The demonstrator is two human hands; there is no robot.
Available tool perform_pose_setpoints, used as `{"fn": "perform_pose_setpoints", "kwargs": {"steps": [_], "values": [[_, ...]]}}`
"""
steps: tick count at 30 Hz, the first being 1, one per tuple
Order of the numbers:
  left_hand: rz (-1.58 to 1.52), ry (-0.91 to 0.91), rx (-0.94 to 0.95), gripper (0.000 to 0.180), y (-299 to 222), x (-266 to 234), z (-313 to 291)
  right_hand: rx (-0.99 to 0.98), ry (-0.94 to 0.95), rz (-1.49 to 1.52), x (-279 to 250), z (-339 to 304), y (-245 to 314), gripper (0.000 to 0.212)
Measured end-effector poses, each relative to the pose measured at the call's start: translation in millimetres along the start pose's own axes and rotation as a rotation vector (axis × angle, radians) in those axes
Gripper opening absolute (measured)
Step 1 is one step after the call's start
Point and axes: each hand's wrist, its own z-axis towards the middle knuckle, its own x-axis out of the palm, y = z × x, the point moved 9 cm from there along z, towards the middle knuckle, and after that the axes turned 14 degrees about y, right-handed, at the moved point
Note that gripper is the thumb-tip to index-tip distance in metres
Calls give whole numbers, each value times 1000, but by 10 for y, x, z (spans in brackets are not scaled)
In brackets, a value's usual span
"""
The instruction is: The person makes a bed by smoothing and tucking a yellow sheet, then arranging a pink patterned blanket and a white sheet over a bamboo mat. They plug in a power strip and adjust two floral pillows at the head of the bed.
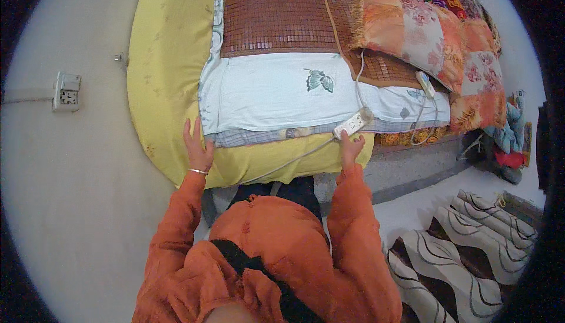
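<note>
My left hand (199, 147) rests with fingers spread at the left corner of the bed, on the yellow sheet (159, 87) beside the edge of the white cloth (265, 96). My right hand (352, 148) is at the near edge of the bed, its fingers apart. One of its fingertips meets the near end of a white power strip (352, 124), which lies on the layered bedding; I see no grip around it. A grey cord (294, 159) runs from the strip leftward across the yellow sheet. A green butterfly print (318, 80) marks the white cloth.
Beyond the white cloth lies a brown tile mat (273, 14). Orange floral pillows (412, 29) are piled at the right, near a small white device (425, 85) with a cord. A wall socket (67, 92) is at left. Patterned brown-and-white fabric (453, 258) lies at lower right.
</note>
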Motion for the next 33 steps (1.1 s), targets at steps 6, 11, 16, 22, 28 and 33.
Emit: {"fn": "perform_pose_setpoints", "kwargs": {"steps": [6, 11, 16, 22, 28, 33], "values": [[-47, 134, 89, 65, -534, 370, -114, 251, -91, -325, 242, 148, 7, 103], [-116, 183, 77, 65, -782, 646, -257, 333, -4, -50, 409, -36, 86, 91], [-162, 304, 114, 67, -1261, 1137, -222, -56, 152, 151, 831, -309, 214, 87], [-194, 398, 177, 67, -1823, 1690, -84, 19, 609, 120, 920, -462, 213, 81], [-156, 472, 219, 68, -2220, 2007, -29, 161, 696, -64, 295, -75, -936, 58], [-146, 516, 288, 68, -2468, 2176, 60, 471, 455, 229, -713, 107, -1289, 29]]}}
